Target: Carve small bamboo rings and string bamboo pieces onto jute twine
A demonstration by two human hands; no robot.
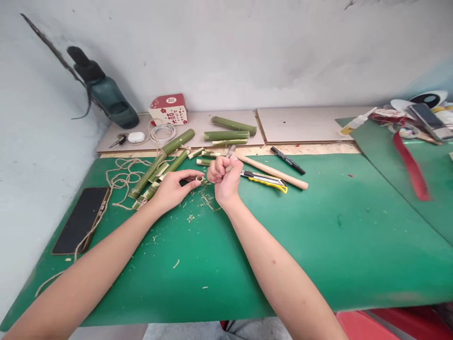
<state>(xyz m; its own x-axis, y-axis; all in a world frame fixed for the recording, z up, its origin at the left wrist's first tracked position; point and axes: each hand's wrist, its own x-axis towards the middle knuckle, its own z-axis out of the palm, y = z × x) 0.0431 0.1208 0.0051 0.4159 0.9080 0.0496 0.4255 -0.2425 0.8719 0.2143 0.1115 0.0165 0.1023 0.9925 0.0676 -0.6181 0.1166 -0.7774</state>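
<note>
My left hand pinches a short hollow piece of bamboo between thumb and fingers, its pale cut end facing up. Close to its right, my right hand is curled into a fist; whatever is in it is hidden. Several cut bamboo pieces lie beside and behind my left hand. Just past my right hand rest a yellow utility knife with its blade side toward the fist, and a tool with a wooden handle. Bamboo shavings are scattered on the green mat.
Twine tangles at left, running over a phone. Behind are a bottle, a red-and-white box, an earbud case and thicker bamboo tubes. A black marker, glue bottle and red ribbon lie right.
</note>
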